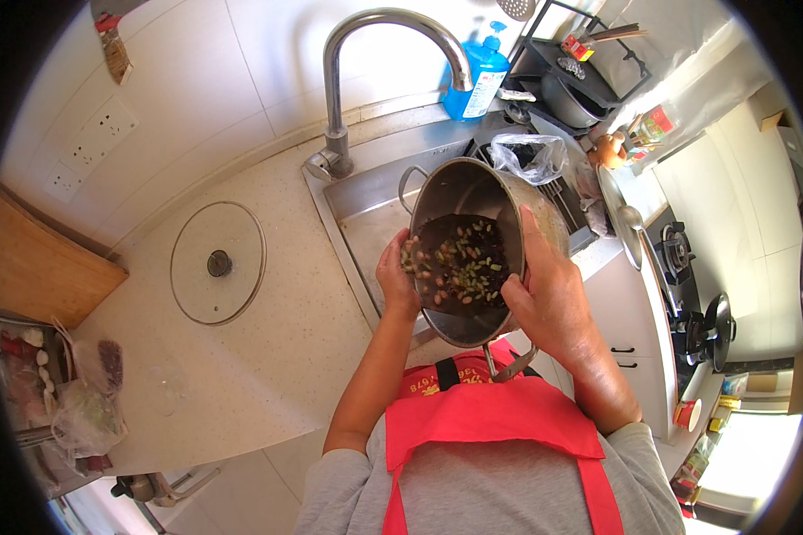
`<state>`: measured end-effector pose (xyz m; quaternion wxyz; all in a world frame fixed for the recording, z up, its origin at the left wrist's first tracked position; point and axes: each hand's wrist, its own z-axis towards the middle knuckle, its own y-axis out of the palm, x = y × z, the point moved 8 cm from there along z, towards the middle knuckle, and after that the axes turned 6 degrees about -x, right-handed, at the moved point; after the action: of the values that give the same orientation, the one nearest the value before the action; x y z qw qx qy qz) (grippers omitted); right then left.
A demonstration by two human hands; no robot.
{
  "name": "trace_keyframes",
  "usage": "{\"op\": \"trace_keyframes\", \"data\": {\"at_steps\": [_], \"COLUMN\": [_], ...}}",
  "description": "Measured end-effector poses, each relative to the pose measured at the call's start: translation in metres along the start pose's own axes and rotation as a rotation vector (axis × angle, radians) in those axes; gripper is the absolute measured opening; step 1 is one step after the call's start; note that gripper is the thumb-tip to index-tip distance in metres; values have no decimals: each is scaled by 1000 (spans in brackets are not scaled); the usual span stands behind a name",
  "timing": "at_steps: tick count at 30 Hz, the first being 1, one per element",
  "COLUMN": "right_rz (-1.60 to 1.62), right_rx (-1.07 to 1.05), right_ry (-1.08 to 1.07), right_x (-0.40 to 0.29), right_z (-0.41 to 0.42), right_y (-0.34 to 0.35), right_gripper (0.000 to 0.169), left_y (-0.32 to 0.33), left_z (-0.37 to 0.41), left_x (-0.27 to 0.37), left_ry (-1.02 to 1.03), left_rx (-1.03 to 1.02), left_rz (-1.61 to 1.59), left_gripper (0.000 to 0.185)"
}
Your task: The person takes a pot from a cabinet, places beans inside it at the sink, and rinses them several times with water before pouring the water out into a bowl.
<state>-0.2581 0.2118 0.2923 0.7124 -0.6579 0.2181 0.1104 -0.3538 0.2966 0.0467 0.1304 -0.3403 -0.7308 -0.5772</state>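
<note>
A metal stockpot (541, 200) with side handles is tilted over the sink, its mouth turned left towards my left hand. Dark liquid with peanuts, green beans and darker grains (472, 267) lies inside, close to the lower rim. My right hand (552, 291) grips the rim on the right side, thumb towards the inside. At the left edge of the mouth is my left hand (398, 274), cupped beside the rim with some peanuts and beans at its fingers; whether it also grips the rim is hidden. Beneath the pot is the stainless steel sink (368, 231).
A chrome faucet (334, 87) arches above the sink's back edge, near a blue pump bottle (476, 80). A glass lid (197, 267) lies on the left counter. Bagged food (90, 414) stands at far left. A drying rack (615, 60) and gas stove (682, 294) are right.
</note>
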Motion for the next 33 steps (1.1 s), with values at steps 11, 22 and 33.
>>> {"op": "trace_keyframes", "data": {"at_steps": [11,22,33], "right_rz": [-12,-26,-51], "right_rx": [7,1,-5], "right_ry": [-20,-21,-27], "right_x": [-7,-8,-12], "right_z": [-1,-3,-2], "right_y": [-1,-1,1], "right_gripper": [64,63,64], "left_y": [-3,0,4], "left_z": [5,4,1], "left_x": [-7,-6,-6], "left_ry": [7,-6,18], "left_rx": [-30,-34,-16], "left_rz": [-23,-33,-38], "left_gripper": [28,28,28]}}
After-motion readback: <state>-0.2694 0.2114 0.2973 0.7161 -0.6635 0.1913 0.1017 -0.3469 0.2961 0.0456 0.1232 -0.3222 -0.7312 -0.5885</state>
